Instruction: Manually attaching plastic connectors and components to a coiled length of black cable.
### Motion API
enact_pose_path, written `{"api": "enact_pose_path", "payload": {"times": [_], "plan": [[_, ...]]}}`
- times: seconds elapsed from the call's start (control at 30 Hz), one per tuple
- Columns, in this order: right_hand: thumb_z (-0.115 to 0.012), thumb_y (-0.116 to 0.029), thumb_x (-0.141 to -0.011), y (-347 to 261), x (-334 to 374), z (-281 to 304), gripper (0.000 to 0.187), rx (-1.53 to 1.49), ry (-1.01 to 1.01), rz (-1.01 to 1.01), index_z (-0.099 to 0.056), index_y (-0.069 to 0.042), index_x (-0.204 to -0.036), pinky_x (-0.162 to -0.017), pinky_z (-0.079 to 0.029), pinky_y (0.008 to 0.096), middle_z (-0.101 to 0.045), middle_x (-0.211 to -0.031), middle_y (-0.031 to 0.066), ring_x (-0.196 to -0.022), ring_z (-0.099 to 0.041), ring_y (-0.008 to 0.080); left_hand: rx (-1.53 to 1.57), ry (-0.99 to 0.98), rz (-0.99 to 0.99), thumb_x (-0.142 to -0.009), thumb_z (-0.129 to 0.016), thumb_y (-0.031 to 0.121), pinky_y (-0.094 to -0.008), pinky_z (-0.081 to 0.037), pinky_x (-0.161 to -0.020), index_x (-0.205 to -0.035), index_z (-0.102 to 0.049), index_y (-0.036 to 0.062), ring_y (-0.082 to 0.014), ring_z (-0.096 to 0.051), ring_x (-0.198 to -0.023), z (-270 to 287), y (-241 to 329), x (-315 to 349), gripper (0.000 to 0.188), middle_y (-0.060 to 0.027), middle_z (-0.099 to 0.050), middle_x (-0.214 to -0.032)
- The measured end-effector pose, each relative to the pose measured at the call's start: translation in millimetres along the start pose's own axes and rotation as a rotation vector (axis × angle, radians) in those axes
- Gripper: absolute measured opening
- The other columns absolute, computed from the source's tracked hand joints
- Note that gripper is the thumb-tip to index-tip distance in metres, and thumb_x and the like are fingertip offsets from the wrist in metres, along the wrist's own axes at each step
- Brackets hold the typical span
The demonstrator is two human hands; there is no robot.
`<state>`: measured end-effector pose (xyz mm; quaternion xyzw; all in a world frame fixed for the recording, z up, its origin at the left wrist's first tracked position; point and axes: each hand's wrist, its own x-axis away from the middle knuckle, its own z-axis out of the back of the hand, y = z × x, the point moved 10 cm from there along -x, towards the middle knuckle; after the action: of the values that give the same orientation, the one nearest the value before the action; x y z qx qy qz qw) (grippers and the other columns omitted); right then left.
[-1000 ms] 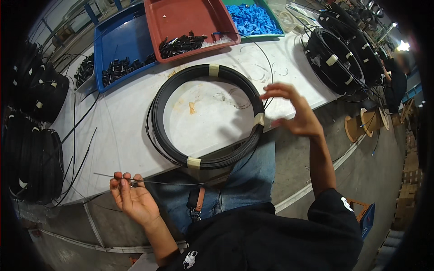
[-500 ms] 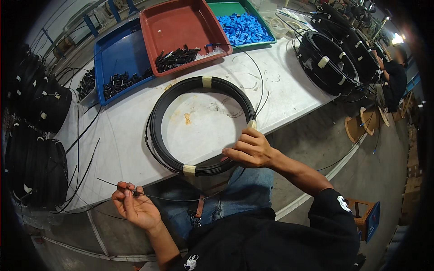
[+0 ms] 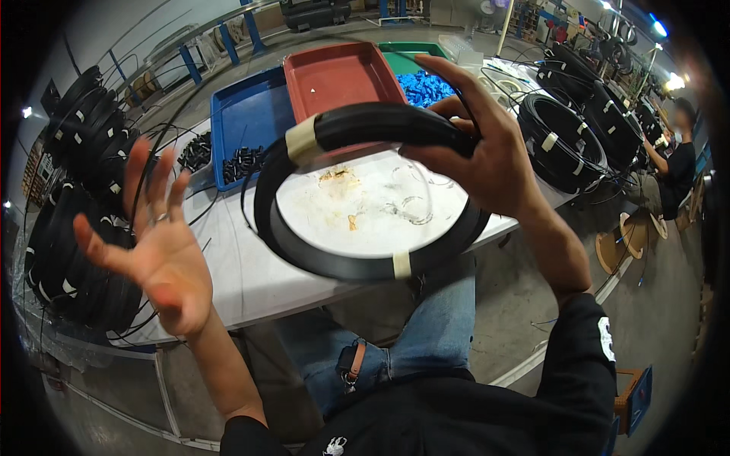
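Note:
A coil of black cable (image 3: 334, 262), bound with pale tape, is held up, its far side raised in front of the trays. My right hand (image 3: 494, 156) grips the coil at its upper right, thumb inside the ring and fingers over the outside. My left hand (image 3: 163, 262) is raised to the left of the coil, fingers spread and slightly blurred. A thin dark cable passes behind or beside its fingers; I cannot tell whether it touches them. One strip of tape (image 3: 302, 140) is at the coil's upper left, another (image 3: 401, 264) at its near side.
On the white table (image 3: 228, 266) stand a blue tray (image 3: 251, 106) with black pieces, a red tray (image 3: 342, 72) and a green tray (image 3: 401, 50) with blue pieces. Black coils (image 3: 68, 258) are stacked at left, more (image 3: 563, 163) at right. Another person (image 3: 679, 159) sits far right.
The coil has risen off the table and tilted, with my right hand moved up along it. My left hand has let go of the thin cable end, moved up and opened.

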<state>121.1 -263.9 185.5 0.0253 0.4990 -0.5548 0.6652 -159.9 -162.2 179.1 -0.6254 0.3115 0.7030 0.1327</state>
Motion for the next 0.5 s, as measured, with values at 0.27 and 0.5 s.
{"api": "enact_pose_path", "payload": {"times": [0.27, 0.5], "plan": [[-0.068, -0.023, -0.094, 89.4, 65.7, -40.3, 0.059, -0.67, -0.091, -0.728, -0.042, -0.003, -0.142, -0.04, -0.039, 0.0258, -0.055, -0.077, 0.002, -0.046, -0.049, 0.0068, 0.139, -0.072, 0.741, -0.071, -0.085, 0.019, -0.0342, -0.055, -0.085, -0.151, -0.004, 0.0191, -0.0307, -0.063, -0.107, -29.2, -95.8, 92.9, 0.114, -0.0242, -0.035, -0.15], [-0.067, -0.024, -0.095, 137.4, 151.4, -84.6, 0.066, -0.848, -0.014, -1.091, -0.032, -0.007, -0.148, -0.042, -0.041, 0.027, -0.054, -0.087, 0.0059, -0.051, -0.048, 0.0096, 0.053, -0.294, 1.126, -0.078, -0.052, -0.017, -0.0351, -0.052, -0.091, -0.144, -0.021, 0.014, -0.0279, -0.06, -0.118, -47.9, -148.6, 152.1, 0.079, -0.0228, -0.041, -0.145]]}}
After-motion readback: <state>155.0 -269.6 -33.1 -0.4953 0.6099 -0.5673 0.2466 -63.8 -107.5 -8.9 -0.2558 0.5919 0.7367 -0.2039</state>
